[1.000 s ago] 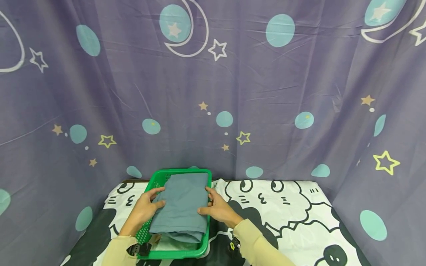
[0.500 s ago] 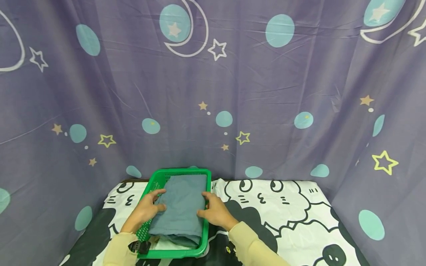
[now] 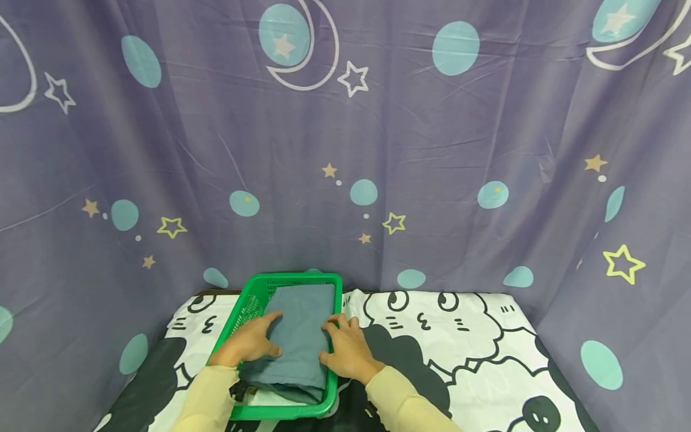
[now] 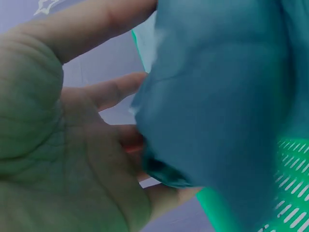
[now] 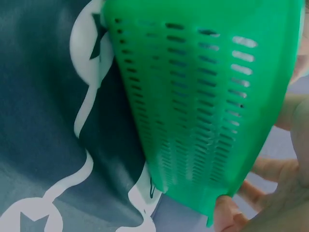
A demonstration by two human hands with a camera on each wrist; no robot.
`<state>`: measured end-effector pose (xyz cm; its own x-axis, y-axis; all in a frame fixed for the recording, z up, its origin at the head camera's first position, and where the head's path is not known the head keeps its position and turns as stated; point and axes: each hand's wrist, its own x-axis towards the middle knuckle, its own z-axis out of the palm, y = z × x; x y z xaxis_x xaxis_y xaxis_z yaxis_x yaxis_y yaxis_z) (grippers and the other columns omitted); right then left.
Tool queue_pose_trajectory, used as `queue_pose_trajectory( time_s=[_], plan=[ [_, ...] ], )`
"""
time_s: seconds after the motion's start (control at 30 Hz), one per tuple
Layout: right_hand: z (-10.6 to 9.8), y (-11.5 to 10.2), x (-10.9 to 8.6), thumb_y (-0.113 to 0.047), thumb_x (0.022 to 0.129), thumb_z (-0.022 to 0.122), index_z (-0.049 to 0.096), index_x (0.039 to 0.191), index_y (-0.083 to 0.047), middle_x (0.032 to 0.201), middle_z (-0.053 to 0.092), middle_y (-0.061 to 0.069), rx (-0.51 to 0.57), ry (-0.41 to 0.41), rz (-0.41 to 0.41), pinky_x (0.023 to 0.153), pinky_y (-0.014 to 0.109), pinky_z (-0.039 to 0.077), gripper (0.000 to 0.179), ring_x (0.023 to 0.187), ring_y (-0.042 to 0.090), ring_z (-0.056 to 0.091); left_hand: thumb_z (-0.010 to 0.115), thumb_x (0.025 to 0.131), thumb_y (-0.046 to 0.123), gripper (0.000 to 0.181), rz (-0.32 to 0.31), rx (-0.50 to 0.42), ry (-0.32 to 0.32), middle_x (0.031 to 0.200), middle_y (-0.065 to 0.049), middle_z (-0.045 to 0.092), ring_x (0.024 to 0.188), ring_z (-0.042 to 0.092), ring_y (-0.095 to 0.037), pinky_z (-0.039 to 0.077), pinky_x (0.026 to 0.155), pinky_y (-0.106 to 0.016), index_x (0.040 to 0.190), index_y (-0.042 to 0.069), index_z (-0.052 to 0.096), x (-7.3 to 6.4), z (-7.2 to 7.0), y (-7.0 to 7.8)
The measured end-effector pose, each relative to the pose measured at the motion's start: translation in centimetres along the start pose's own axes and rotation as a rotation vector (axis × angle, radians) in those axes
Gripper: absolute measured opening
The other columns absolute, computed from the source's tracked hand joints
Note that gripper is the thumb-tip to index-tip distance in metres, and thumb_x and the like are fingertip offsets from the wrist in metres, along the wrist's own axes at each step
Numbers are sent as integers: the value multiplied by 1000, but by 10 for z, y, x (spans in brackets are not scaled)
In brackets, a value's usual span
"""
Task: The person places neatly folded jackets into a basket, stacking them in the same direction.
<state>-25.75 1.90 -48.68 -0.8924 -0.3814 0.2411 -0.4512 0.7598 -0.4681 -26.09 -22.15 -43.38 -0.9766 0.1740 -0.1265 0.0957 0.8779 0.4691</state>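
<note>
A folded blue-grey cloth lies in a green perforated plastic basket. My left hand holds the cloth's left side; in the left wrist view the fingers reach behind the fabric, and the thumb meets its upper edge. At the right side, my right hand has its bent fingers and thumb at the cloth's edge, over the basket rim. The right wrist view shows the slotted basket wall with the hand beyond it; most fingertips are hidden there. Pale fabric shows under the cloth.
The basket stands on a black-and-white cartoon-sheep cover, left of its middle. Directly behind rises a purple curtain printed with moons and stars, which also runs along both sides.
My left hand has moved right, farther over the cloth. The right hand has come slightly nearer and its fingers are more bent. The cloth has shifted a little lower and left in the basket.
</note>
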Motion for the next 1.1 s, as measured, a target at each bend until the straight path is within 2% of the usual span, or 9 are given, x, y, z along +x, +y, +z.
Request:
queue_pose_trajectory(
  time_s=[0.17, 0.27, 0.4, 0.57, 0.67, 0.93, 1.1],
  plan=[
    [4, 5, 5, -37, 91, 71, 66, 136, -15, 146, 55, 6, -62, 2, -49, 85, 40, 39, 50, 102, 24, 44, 94, 72, 19, 96, -44, 98, -5, 154, -40, 36, 145, 31, -59, 40, 107, -70, 154, 7, 45, 3, 2, 3],
    [7, 8, 8, -39, 93, 70, 64, 138, -16, 148, 54, 9, -98, 17, -68, 82, 40, 35, 51, 108, 30, 46, 94, 71, 20, 98, -58, 130, -12, 158, -40, 29, 145, 30, -60, 39, 107, -71, 155, 10, 45, 5, 4, 1],
    [9, 10, 11, -43, 94, 68, 62, 142, -18, 151, 53, 7, -157, 1, -66, 84, 41, 34, 54, 116, 34, 46, 95, 69, 21, 99, -27, 146, -21, 163, -32, 26, 146, 28, -60, 38, 107, -72, 155, 13, 46, 10, 8, -1],
    [8, 6, 14, -48, 94, 65, 61, 143, -22, 151, 53, 2, -238, -74, -41, 87, 43, 37, 56, 124, 34, 46, 96, 67, 18, 100, 30, 164, -33, 164, -24, 31, 148, 26, -57, 37, 108, -73, 154, 16, 48, 16, 12, -3],
    [7, 3, 15, -50, 94, 63, 62, 143, -24, 151, 54, -1, -277, -109, -30, 90, 44, 38, 56, 126, 32, 47, 96, 67, 15, 99, 39, 171, -54, 165, -22, 33, 149, 25, -56, 37, 108, -73, 154, 17, 48, 19, 13, -4],
    [8, 4, 17, -48, 94, 63, 65, 139, -24, 149, 56, -3, -281, -140, -30, 92, 46, 41, 51, 126, 30, 51, 95, 68, 13, 96, 20, 185, -75, 164, -20, 35, 149, 28, -53, 42, 106, -69, 153, 16, 50, 23, 17, -3],
    [9, 9, 16, -45, 96, 63, 64, 141, -21, 149, 56, -1, -212, -129, -40, 95, 49, 41, 50, 129, 31, 50, 94, 70, 13, 94, 36, 164, -70, 161, -20, 41, 147, 35, -51, 41, 109, -67, 152, 15, 51, 24, 18, -3]
  ],
)
